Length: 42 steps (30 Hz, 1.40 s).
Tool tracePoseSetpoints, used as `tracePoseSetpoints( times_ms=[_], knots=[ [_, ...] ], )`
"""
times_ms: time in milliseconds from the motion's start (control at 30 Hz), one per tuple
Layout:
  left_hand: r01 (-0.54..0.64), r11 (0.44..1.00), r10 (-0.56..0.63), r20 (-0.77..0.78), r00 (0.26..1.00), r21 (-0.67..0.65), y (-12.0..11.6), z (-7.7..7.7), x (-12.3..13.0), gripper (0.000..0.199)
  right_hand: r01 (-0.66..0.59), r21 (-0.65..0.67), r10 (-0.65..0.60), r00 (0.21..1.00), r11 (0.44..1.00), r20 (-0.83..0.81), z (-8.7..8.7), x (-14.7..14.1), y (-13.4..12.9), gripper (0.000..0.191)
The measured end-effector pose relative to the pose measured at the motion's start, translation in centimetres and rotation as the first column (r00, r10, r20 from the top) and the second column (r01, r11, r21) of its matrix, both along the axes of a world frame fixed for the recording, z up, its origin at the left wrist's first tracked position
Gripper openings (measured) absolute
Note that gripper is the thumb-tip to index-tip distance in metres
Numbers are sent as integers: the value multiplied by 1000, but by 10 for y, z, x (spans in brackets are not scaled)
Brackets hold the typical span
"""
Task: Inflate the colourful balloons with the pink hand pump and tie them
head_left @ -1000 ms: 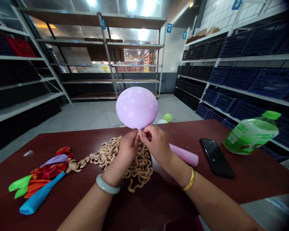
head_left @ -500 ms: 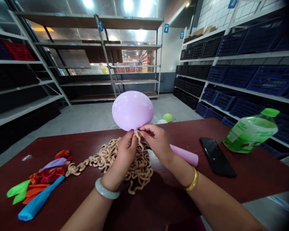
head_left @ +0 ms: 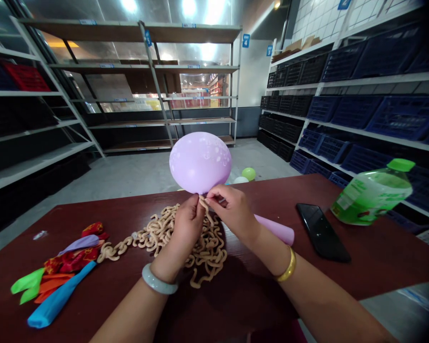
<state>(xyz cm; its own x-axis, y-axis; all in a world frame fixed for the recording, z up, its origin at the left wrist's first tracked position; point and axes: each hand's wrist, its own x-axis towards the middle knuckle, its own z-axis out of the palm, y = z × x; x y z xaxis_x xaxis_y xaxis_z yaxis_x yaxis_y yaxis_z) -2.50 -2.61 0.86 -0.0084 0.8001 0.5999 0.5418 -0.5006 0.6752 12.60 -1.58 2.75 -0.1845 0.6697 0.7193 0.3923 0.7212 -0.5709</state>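
An inflated light purple balloon (head_left: 200,162) stands above the table's far edge, knot end down. My left hand (head_left: 189,219) is closed, pinching the balloon's neck between thumb and fingertips. My right hand (head_left: 234,209) is closed beside it, its fingertips on a tan curly strand (head_left: 203,202) that meets the neck. How the strand passes around the neck is hidden by my fingers. Beneath both hands lies a pile of tan curly strands (head_left: 210,262). A chain of the same pieces runs left to several uninflated balloons (head_left: 62,295) in blue, orange, green, red and purple.
A pink-purple tube (head_left: 277,230) lies behind my right wrist. Further right are a black phone (head_left: 321,233) and a green-capped bottle (head_left: 373,195) on the dark red table (head_left: 121,305). Green and white balloons (head_left: 249,174) show beyond the table. Shelves with crates (head_left: 343,114) surround the room.
The balloon has shifted slightly right and up and turned, so more of its white print shows. My right fingertips have shifted a little at the neck. The left hand keeps its pinch.
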Motion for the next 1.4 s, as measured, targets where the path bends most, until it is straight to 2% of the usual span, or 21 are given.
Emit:
tracePoseSetpoints(
  times_ms=[167, 333, 433, 533, 633, 733, 867, 967, 1033, 1133, 1267, 1400],
  knots=[
    [-62, 998, 65, -153, 986, 28, 2, 0, -3, 23, -62, -17, 63, 997, 998, 33, 3, 4, 5, 12],
    [-150, 985, 169, -345, 923, 80, 3, -3, -5, 21, 52, 36, -58, 983, 998, 173, 4, 2, -1, 12],
    [-171, 978, 204, -415, 887, 116, 1, -4, -4, 22, 101, 30, -104, 980, 994, 171, 4, -1, -4, 11],
    [-186, 974, 224, -447, 866, 129, -1, -3, -3, 23, 84, -12, -82, 987, 996, 141, 4, -3, -2, 12],
    [-217, 968, 249, -444, 861, 123, -2, -2, -2, 23, 36, -48, -32, 996, 998, 87, 4, -4, 1, 15],
    [-230, 965, 260, -422, 868, 123, -2, -1, -1, 21, 49, 14, -49, 997, 999, 64, 3, -6, -3, 15],
    [-223, 967, 253, -391, 885, 120, -4, 0, 1, 20, 175, 158, -196, 972, 972, 132, -2, -10, -10, 12],
    [-163, 981, 189, -339, 922, 102, -3, -2, 3, 23, 273, 171, -300, 942, 947, 154, -5, -11, -10, 13],
    [-105, 990, 126, -281, 951, 89, -2, -3, 3, 25, 283, 142, -301, 945, 949, 130, -5, -11, -8, 13],
    [-69, 995, 84, -215, 973, 75, -1, -5, 2, 26, 195, 26, -196, 980, 980, 29, -1, -11, -6, 14],
    [-94, 992, 110, -208, 972, 85, -1, -6, -1, 24, 55, -164, -74, 991, 985, -113, 3, -12, -7, 7],
    [-140, 983, 167, -251, 954, 120, -1, -7, -1, 25, 59, -179, -77, 993, 982, -92, 4, -14, -9, 11]
  ],
)
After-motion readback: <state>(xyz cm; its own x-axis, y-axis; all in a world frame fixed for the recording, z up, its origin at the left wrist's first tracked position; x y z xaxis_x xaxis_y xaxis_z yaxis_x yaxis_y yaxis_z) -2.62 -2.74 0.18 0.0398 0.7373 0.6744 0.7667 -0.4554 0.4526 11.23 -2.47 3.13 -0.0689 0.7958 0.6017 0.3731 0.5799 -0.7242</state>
